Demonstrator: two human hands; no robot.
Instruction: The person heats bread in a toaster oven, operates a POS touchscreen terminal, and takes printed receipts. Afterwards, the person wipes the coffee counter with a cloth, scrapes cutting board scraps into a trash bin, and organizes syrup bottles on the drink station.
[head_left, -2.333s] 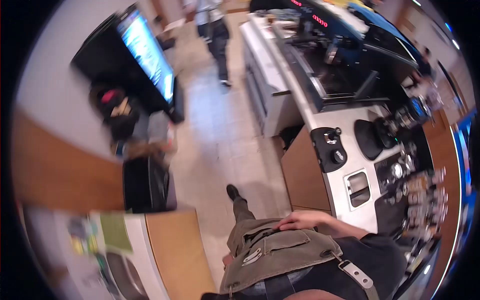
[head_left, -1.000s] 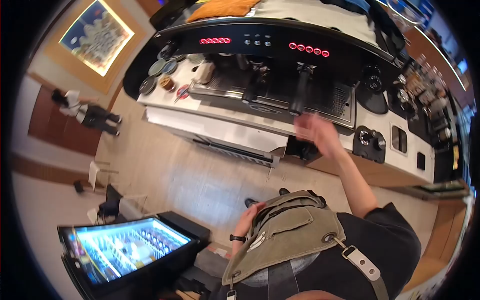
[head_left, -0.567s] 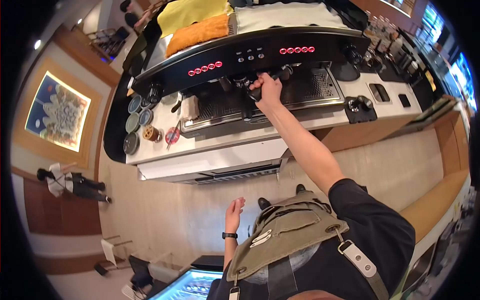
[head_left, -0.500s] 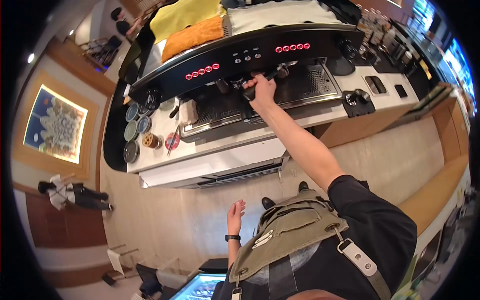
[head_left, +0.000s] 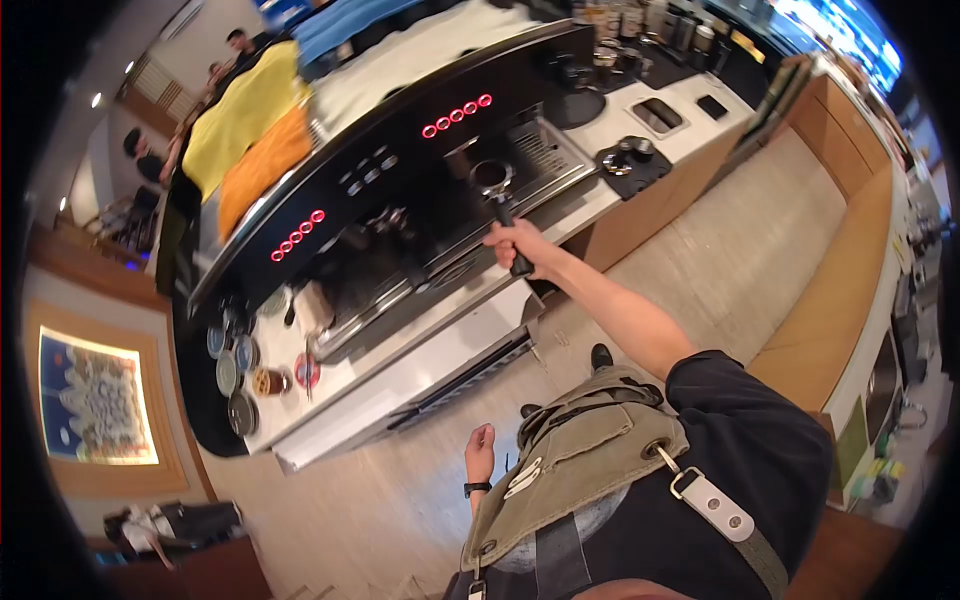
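Grip: right hand clenched around the handle of the portafilter.
Portafilter axis: basket beyond the fist, toward the espresso machine; handle end toward the apron.
Nearer hand: right; left hand hangs beside the apron, released, holding nothing.
Machine: stands on the counter; basket appears over its drip tray.

Portafilter is gripped by its black handle in the right hand; basket, dark inside, is held over the drip tray of the espresso machine. Two rows of red button lights are lit. Left hand is held low beside the apron; black wristband is worn. Yellow cloth, orange cloth and white cloth are spread on top. Black mat is laid on the counter, right of the machine.
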